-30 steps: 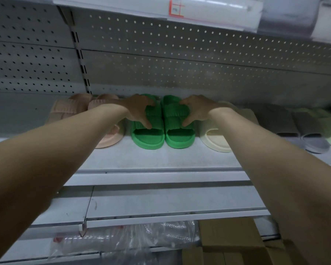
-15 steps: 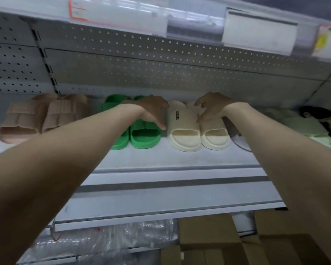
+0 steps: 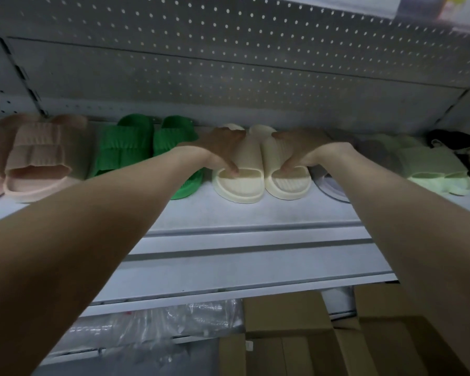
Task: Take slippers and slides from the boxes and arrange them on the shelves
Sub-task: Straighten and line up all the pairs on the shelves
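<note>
Cardboard boxes (image 3: pixel 288 321) and clear plastic bags (image 3: pixel 152 324) lie nearest, below the shelf (image 3: pixel 255 213). Above them both forearms reach in to the cream slides (image 3: pixel 239 185), which stand side by side and touching, toes toward the shelf's front, just right of the green pair (image 3: pixel 125 147). The left hand (image 3: pixel 223 147) grips the left slide's strap, thumb at its opening; the right hand (image 3: pixel 301 150) holds the other likewise. The step appears to be squaring this pair within the row; next they likely need nudging level, then releasing. They look thick-soled, smooth and matte. Pegboard (image 3: pixel 255 63) backs the shelf.
</note>
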